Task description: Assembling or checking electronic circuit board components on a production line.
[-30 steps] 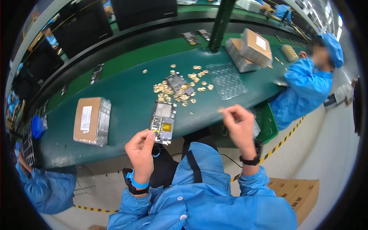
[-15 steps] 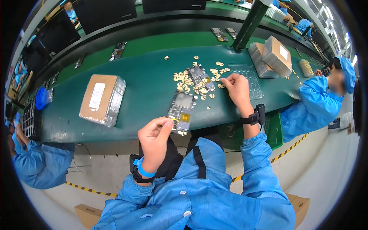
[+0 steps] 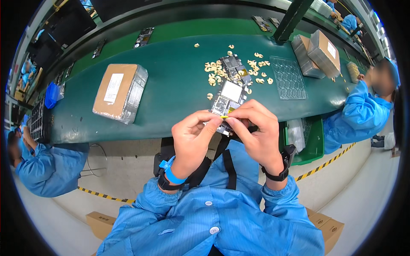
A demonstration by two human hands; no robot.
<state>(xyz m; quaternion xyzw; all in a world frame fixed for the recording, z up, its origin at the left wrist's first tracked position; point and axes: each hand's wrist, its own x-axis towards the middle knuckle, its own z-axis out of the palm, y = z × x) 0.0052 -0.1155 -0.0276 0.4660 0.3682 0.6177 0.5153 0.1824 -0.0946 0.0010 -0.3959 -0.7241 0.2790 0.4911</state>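
Observation:
A circuit board [image 3: 229, 94] is tilted over the table's near edge, its near end in my left hand [image 3: 191, 138], whose thumb and fingers are closed on it. My right hand [image 3: 259, 135] comes in from the other side, fingertips pinched at a small bright yellow piece [image 3: 224, 117] on that end. The tips of both hands almost meet there and hide part of the board. Just beyond lies a second circuit board [image 3: 232, 63] on the table, with many small cream C-shaped pieces [image 3: 212, 68] scattered around and partly on it.
Right of the pieces sits a clear plastic tray [image 3: 289, 79]; wrapped tray stacks [image 3: 323, 53] stand behind it. A wrapped brown-topped stack [image 3: 114, 91] is at left. A green bin [image 3: 315, 143] is below the edge at right. Co-workers sit on both sides; a green post [image 3: 292, 21] rises behind.
My right hand has come from beside the scattered pieces to the near end of the held board, meeting my left hand. The view has shifted, so the table sits a little higher.

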